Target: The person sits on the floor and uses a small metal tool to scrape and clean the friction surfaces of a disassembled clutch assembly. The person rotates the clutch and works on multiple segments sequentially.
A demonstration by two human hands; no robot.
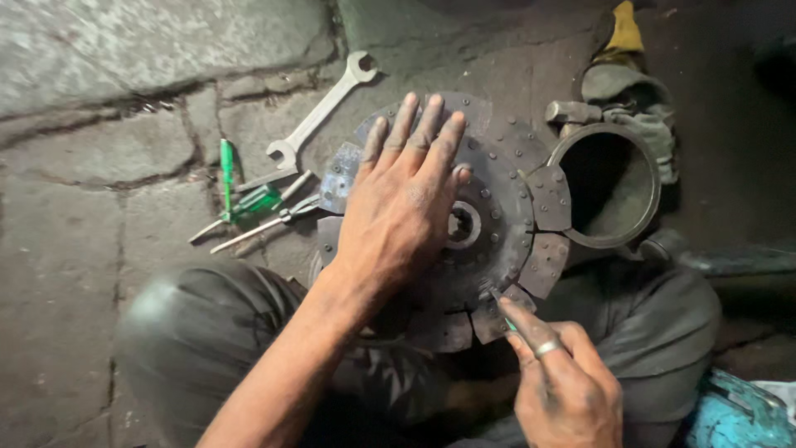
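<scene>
Two hands worked over a round clutch disc [497, 241] that rested across the person's knees, above a cracked stone floor [91, 182]. The left hand [402, 207] lay flat on the disc's face, palm down, forearm rising from the lower left, its fingers released and spread, pointing up and slightly right toward the disc's far rim. Its fingertips reached just past the splined hub hole [462, 225] on that hole's left side. The right hand [564, 386] came in from the bottom right corner, fingers clenched around a small green-handled tool [506, 319], a ring on one finger. The tool's long axis ran from lower right to upper left, its tip touching the disc's near-right edge between two segmented friction pads. How much of the tool lay inside the fist could not be told.

The disc lay nearly flat, its face turned up to the camera. Just beside its right edge stood a metal ring [618, 236], open side up. On the floor off the disc's left edge lay an open-ended spanner [319, 116], running diagonally, and near it green-handled screwdrivers [249, 203].
</scene>
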